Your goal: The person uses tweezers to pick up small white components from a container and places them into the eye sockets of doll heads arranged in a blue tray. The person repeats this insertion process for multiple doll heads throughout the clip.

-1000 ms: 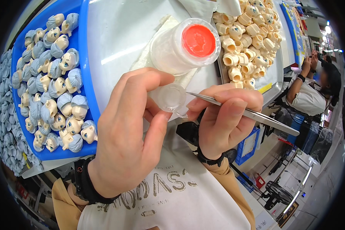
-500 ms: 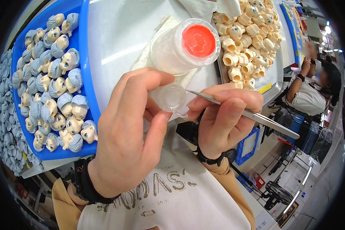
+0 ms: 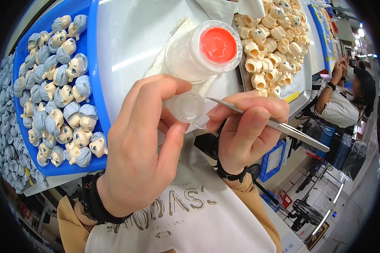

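Note:
My left hand (image 3: pixel 145 139) curls its fingers and thumb round a small clear plastic pot (image 3: pixel 189 107) with a round mouth. A thin clear tab sticks out from the pot's lower right rim, close to the fingertips of my right hand (image 3: pixel 251 126). Pinched in that right hand are metal tweezers (image 3: pixel 299 138), their points level with the pot's mouth and a little to its right. Just beyond both hands stands a larger translucent tub (image 3: pixel 185 59) whose round top shows orange-red material (image 3: pixel 218 44). What the small pot contains is unclear.
A blue tray (image 3: pixel 95 63) of doll heads with grey-blue hair stands at left, with loose grey-blue hair pieces (image 3: pixel 12 126) beyond it. Several pale doll head parts (image 3: pixel 278 46) fill a tray at the upper right. Another person (image 3: pixel 340 103) sits at far right.
The tweezers' points have shifted very slightly up and right. My hands and the small pot otherwise hold still. The person at far right has moved their hands.

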`<state>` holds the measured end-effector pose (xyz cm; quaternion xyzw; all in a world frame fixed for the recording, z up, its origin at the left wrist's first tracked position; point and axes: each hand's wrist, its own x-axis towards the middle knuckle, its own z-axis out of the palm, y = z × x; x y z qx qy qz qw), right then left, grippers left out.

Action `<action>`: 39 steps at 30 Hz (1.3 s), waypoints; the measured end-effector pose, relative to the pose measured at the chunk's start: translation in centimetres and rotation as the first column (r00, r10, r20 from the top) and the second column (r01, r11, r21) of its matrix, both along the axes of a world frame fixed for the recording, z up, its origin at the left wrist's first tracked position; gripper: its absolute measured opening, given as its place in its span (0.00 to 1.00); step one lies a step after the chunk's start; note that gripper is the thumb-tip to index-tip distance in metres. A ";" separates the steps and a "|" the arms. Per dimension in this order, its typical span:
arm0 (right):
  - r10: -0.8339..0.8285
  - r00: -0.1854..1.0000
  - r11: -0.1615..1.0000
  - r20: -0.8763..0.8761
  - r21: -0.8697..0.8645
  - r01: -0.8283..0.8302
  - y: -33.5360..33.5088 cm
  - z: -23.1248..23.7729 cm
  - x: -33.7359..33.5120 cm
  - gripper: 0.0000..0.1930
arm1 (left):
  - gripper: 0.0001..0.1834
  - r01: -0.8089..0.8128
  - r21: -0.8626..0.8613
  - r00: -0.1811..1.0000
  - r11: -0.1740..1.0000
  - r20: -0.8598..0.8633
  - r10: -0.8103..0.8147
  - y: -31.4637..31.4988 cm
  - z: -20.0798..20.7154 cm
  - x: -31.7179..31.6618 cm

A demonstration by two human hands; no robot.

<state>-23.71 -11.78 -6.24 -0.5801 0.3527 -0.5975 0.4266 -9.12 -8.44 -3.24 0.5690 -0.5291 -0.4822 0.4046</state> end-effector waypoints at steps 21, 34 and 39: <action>-0.007 1.000 1.000 0.015 0.016 0.007 0.1 0.1 -0.1 0.08 | 0.21 0.002 0.001 1.000 1.000 -0.001 -0.002 0.0 0.0 0.1; -0.038 0.999 0.999 0.005 0.024 0.038 0.1 0.2 -0.1 0.09 | 0.21 -0.006 0.001 1.000 1.000 -0.004 0.006 0.0 0.0 0.0; -0.016 1.000 0.999 -0.002 0.042 0.016 0.0 0.0 -0.1 0.09 | 0.21 -0.007 0.001 1.000 1.000 -0.004 0.007 0.1 -0.1 0.0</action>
